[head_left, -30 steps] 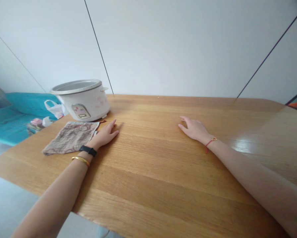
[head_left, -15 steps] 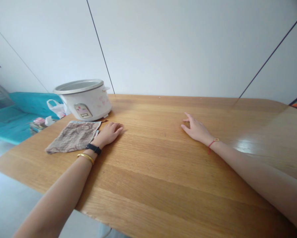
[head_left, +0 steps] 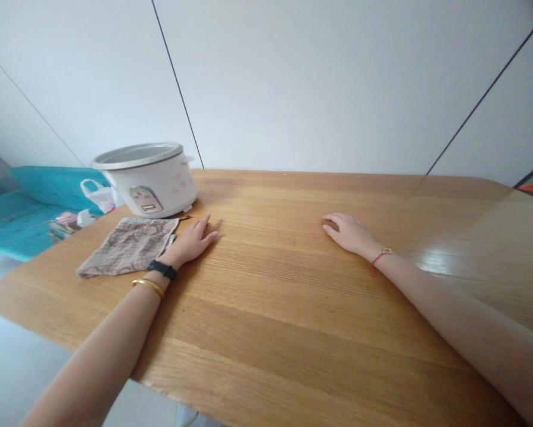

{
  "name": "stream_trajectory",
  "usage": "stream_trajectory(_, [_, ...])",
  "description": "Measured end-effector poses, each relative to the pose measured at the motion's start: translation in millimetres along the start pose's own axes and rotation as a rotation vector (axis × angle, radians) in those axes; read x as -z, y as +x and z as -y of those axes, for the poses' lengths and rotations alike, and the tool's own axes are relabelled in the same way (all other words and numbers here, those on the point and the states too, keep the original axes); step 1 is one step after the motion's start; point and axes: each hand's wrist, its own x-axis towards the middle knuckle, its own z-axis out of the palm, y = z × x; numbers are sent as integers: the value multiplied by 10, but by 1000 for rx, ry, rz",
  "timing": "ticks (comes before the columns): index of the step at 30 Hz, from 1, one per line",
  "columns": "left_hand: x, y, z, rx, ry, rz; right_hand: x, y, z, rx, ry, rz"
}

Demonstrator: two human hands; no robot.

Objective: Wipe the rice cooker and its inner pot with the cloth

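- White panelled walls (head_left: 293,83) with thin dark seams rise behind a honey-toned oak desk (head_left: 266,320), and your view looks down across its bare wood.
- Your left hand (head_left: 190,242) lies palm-down on the desk, fingers lightly spread and holding nothing. Its heel sits just beside the right edge of a soft brown patterned cloth (head_left: 128,248).
- That cloth lies flat on the desk, in front of the cooker and close to your left wrist, with one corner pointing toward you.
- Your right hand (head_left: 349,233) rests palm-down well to the right, fingers loosely together and slightly curled, holding nothing and touching only wood.
- A round white rice cooker (head_left: 153,187) with a pink floral print and a beige control panel stands upright near the far edge of the desk, just behind the cloth, its top open.
- Off the desk to the left lie a teal padded surface (head_left: 35,204) and a white plastic bag (head_left: 98,197).
- For a steady rest, let your fingertips lie light on the wood and your wrists stay low — that way nothing tugs at the cloth.
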Motion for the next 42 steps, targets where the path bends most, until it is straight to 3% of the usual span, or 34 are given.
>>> stream_trajectory(9, [69, -17, -40, -50, 17, 61, -26, -5, -12, -26, 33, -38])
stream_trajectory(15, [-10, 4, 0, 20, -27, -25, -15, 0, 33, -50, 31, -39])
stream_trajectory(26, [73, 10, -157, -6, 101, 48, -5, 18, 101, -101, -3, -41])
stream_trajectory(36, [-40, 13, -59, 42, 1, -41, -14, 22, 40, -10, -27, 0])
stream_trajectory(42, [-23, 4, -35, 26, 17, -36, -9, 17, 43, -39, -27, -15])
